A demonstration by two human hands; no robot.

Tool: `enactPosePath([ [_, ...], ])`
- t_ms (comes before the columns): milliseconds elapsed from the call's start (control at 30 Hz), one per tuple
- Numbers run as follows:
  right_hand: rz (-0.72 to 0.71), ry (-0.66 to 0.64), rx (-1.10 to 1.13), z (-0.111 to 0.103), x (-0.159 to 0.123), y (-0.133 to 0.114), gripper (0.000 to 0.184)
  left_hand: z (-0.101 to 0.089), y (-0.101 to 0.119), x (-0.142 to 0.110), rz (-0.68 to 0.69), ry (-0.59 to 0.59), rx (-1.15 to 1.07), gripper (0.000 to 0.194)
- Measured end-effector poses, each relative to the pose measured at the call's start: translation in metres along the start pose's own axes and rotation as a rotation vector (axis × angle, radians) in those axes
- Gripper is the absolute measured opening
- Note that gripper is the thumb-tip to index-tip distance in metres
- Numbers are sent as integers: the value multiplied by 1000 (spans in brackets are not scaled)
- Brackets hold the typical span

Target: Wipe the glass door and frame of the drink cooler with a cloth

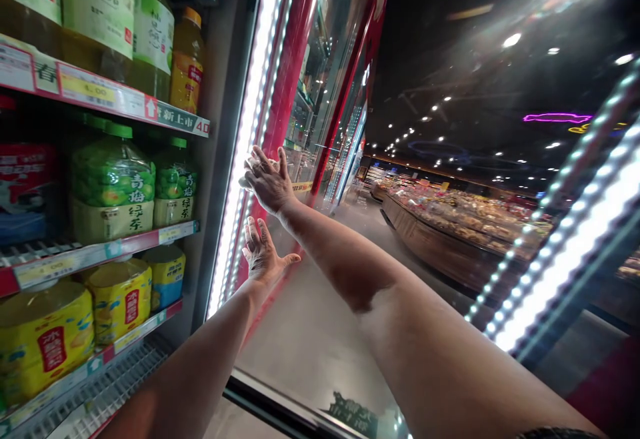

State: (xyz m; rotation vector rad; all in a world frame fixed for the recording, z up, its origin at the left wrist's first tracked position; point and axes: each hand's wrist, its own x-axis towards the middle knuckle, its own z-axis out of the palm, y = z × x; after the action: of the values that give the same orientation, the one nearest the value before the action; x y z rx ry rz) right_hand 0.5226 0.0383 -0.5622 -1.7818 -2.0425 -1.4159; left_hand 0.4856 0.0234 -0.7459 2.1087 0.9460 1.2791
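Observation:
Both of my arms stretch forward beside a drinks cooler. My right hand, the higher one, has its fingers spread in front of the bright light strip and the red upright. Just below it, my left hand is also open, its thumb pointing right. Neither hand holds anything. Whether the fingers touch the lit edge, I cannot tell. Below and between my arms is a glass door, with the floor showing through and a dark bottom rail.
On the left, cooler shelves carry green tea bottles, yellow-labelled jugs and an orange-capped bottle. Price strips line the shelf edges. More glass-fronted coolers stand ahead. A long curved produce counter runs along the right.

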Motion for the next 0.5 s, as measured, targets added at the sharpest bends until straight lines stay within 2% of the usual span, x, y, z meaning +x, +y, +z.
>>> enactPosePath([
  [200,48,45,-33,-11,12,9,39,2,-3,0,2,6,-34,141],
  [367,-47,-21,-6,-9,1,7,45,1,-1,0,-19,-9,-24,142],
  [500,17,51,20,-17,-5,22,45,0,-1,1,-11,-13,-28,142],
])
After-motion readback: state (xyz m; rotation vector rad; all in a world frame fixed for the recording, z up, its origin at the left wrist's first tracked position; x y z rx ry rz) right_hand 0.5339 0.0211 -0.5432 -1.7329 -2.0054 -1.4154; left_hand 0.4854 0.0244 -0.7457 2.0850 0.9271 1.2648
